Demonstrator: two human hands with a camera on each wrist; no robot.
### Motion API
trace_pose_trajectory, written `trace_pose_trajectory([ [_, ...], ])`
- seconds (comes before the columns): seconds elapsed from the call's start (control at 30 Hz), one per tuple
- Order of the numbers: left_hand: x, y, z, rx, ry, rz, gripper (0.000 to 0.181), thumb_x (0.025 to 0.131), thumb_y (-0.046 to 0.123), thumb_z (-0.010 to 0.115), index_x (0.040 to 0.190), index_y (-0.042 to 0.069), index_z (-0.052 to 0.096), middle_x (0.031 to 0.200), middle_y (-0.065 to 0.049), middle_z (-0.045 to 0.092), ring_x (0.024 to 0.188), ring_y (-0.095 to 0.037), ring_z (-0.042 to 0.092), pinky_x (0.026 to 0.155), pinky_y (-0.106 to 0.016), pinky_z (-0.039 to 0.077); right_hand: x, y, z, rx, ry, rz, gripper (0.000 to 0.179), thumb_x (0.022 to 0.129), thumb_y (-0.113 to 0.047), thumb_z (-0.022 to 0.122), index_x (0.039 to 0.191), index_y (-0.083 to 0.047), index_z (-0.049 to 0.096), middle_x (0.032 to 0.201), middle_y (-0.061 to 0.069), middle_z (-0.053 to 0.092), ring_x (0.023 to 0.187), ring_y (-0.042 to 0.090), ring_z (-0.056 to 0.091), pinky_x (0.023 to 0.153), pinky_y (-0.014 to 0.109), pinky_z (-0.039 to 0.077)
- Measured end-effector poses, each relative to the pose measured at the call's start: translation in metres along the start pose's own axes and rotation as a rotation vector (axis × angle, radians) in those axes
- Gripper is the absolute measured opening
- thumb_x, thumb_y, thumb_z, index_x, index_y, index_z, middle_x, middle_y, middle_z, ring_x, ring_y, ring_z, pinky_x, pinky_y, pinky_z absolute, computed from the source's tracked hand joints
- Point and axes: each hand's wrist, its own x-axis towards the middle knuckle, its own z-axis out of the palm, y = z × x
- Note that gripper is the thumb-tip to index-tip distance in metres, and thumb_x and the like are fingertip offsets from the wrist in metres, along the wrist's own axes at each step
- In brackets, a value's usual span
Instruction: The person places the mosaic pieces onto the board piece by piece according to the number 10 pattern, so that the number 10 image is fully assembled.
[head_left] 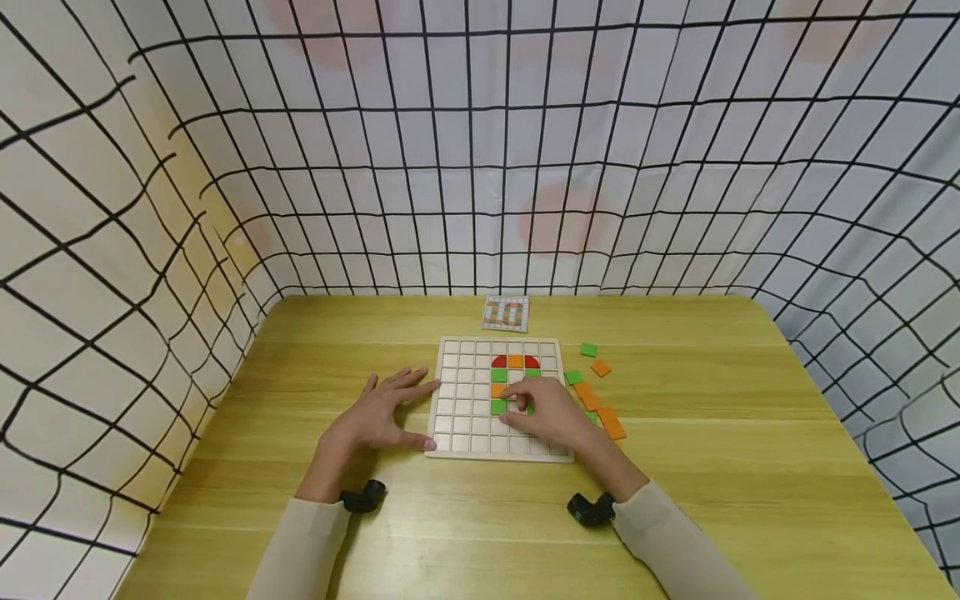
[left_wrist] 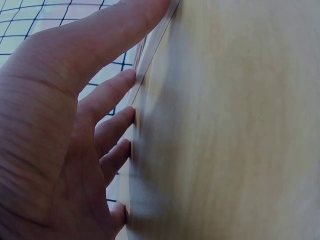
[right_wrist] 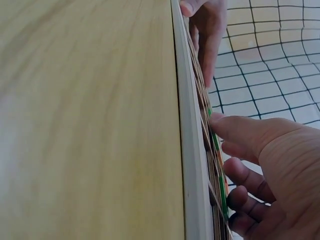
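Observation:
A square pale grid board [head_left: 462,408] lies on the table. In its cells sit red rounded corner pieces [head_left: 532,362], an orange tile [head_left: 515,361] and several green and orange tiles, among them a green tile [head_left: 498,407]. My right hand [head_left: 551,410] is over the board's right half and hides some cells. Its thumb and index finger are apart, beside that green tile and the orange tile [head_left: 497,389] above it. My left hand [head_left: 382,410] spreads its fingers at the board's left edge. Its thumb [left_wrist: 135,20] touches the lower left corner.
Loose orange tiles [head_left: 611,422] and green tiles [head_left: 588,349] lie right of the board. Behind it is a small pattern card [head_left: 506,313]. Black netting [head_left: 517,167] encloses the table [head_left: 712,417] at the back and sides.

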Motion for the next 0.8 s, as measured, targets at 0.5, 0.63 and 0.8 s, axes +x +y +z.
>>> trace_pose_trajectory([
  [0.5, 0.0, 0.001, -0.001, -0.006, -0.002, 0.007, 0.099, 0.073, 0.069, 0.082, 0.157, 0.033, 0.045, 0.171, -0.002, 0.028, 0.159, -0.035, 0.02, 0.122, -0.074, 0.001, -0.011, 0.023, -0.03, 0.07, 0.063, 0.044, 0.028, 0.089, -0.028, 0.083, 0.111, -0.011, 0.078, 0.079, -0.003, 0.058, 0.069, 0.013, 0.049, 0.061, 0.024, 0.04],
  [0.63, 0.0, 0.001, 0.0, -0.008, -0.005, 0.005, 0.099, 0.073, 0.07, 0.081, 0.157, 0.034, 0.044, 0.171, -0.002, 0.028, 0.16, -0.035, 0.02, 0.122, -0.074, 0.001, -0.018, 0.033, -0.042, 0.081, 0.075, 0.074, 0.027, 0.09, -0.026, 0.082, 0.112, -0.01, 0.077, 0.08, -0.002, 0.058, 0.068, 0.014, 0.048, 0.061, 0.023, 0.041],
  [0.8, 0.001, 0.0, 0.001, -0.009, -0.001, 0.005, 0.1, 0.072, 0.071, 0.081, 0.157, 0.035, 0.044, 0.171, -0.002, 0.028, 0.159, -0.034, 0.02, 0.122, -0.075, 0.002, -0.028, 0.042, -0.053, 0.038, 0.099, 0.105, 0.026, 0.09, -0.026, 0.082, 0.11, -0.011, 0.077, 0.078, -0.002, 0.056, 0.069, 0.014, 0.047, 0.063, 0.025, 0.039],
])
